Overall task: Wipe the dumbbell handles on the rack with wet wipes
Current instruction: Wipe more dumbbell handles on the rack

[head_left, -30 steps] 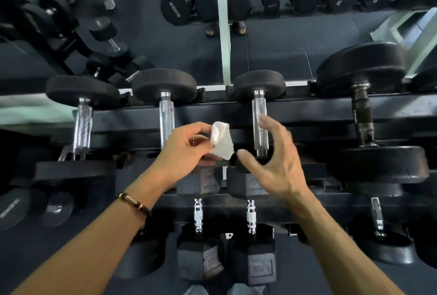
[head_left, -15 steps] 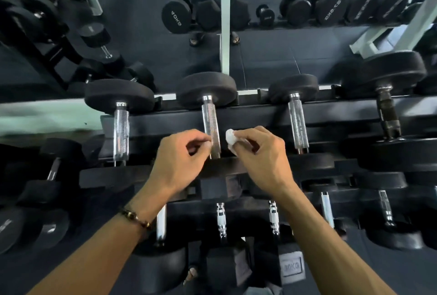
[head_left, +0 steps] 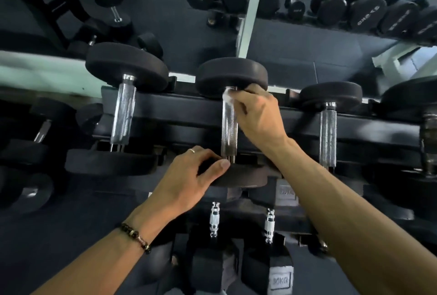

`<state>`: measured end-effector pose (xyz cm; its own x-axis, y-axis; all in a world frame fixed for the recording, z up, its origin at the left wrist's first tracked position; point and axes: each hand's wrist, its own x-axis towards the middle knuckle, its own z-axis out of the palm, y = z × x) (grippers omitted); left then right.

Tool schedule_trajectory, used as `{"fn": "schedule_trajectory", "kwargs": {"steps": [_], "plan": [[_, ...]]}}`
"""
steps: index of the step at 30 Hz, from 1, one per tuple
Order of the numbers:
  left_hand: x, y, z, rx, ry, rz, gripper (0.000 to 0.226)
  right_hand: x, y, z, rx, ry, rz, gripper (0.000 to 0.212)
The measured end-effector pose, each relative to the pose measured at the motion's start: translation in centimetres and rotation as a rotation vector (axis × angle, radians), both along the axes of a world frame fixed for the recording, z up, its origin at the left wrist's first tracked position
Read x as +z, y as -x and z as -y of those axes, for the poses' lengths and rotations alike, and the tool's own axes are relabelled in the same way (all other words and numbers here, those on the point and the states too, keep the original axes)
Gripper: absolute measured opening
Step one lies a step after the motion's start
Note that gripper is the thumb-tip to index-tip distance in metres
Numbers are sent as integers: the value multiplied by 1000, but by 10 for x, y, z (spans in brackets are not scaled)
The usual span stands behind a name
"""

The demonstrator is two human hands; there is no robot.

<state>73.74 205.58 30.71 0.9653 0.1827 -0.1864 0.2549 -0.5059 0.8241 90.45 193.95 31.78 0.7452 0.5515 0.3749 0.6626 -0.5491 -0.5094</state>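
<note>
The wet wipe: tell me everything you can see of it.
The wipe is white, crumpled into a small wad, and looks thin; whether it is damp cannot be told. Only a small part shows, since the right hand pinches it in its fingers. It is pressed against the far end of the middle handle, just under the far weight head. The left hand does not touch it.

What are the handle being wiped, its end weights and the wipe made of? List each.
Handle: metal, likely chromed steel; shiny silver with fine cross-hatched grip texture.
End weights: probably rubber-coated; matte black, no glare.
Wipe: thin white nonwoven or paper, crumpled under the right hand.
</note>
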Motion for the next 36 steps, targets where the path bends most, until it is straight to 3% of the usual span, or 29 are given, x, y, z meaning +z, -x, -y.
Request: {"fn": "schedule_trajectory", "kwargs": {"steps": [3, 6, 11, 13, 16, 19, 23, 26, 29, 34, 36], "plan": [[-4, 1, 2, 24, -8, 31, 32, -7, 12, 22, 214, 126, 68, 16], [-4, 3, 4, 43, 14, 31, 36, -2, 13, 35, 353, 223, 145, 20], [-4, 5, 8, 83, 30, 22, 40, -3, -11, 9, 90, 195, 202, 31], [-3, 6, 10, 97, 40, 27, 40, -7, -4, 14, 135, 171, 186, 24], [-3, 7, 14, 113, 56, 35, 42, -5, 6, 32, 366, 150, 216, 20], [-2, 7, 17, 119, 63, 22, 42, -6, -9, 27, 283, 153, 275, 23], [-2, 7, 18, 111, 52, 14, 44, -23, -18, 11, 28, 27, 141, 22], [-6, 7, 19, 127, 73, 27, 45, -26, 1, 27, 124, -81, -28, 16], [-9, 8, 19, 144, 71, 50, 46, -17, 10, 41, 254, -40, -77, 12], [-10, 8, 20, 129, 35, 53, 45, -20, -23, 16, 64, -172, -132, 14], [-10, 9, 21, 137, 45, 60, 46, -20, -14, 27, 189, -135, -89, 12]]}}
